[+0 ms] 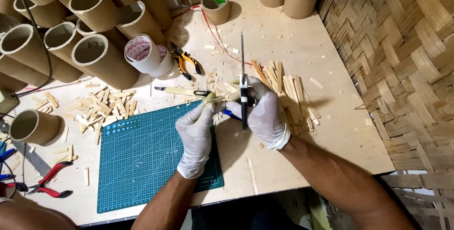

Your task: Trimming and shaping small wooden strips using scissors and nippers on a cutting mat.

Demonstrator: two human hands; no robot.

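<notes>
Mid-desk, just past the mat's (142,164) far right corner, both gloved hands meet. Right hand (265,114) closed round a knife (243,83), blade pointing away; left hand (197,135) pinches a pale strip (212,100) w/ fingertips. Stick pile (288,95) touching right hand's far side. Pliers (185,62) & tubes (94,45) upper left. Bare desk (302,36) beyond; woven wall (397,60) near the right edge.

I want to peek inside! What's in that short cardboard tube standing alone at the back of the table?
The short tube shows a green patch inside, near its rim. Its own wall hides everything lower down.
</notes>
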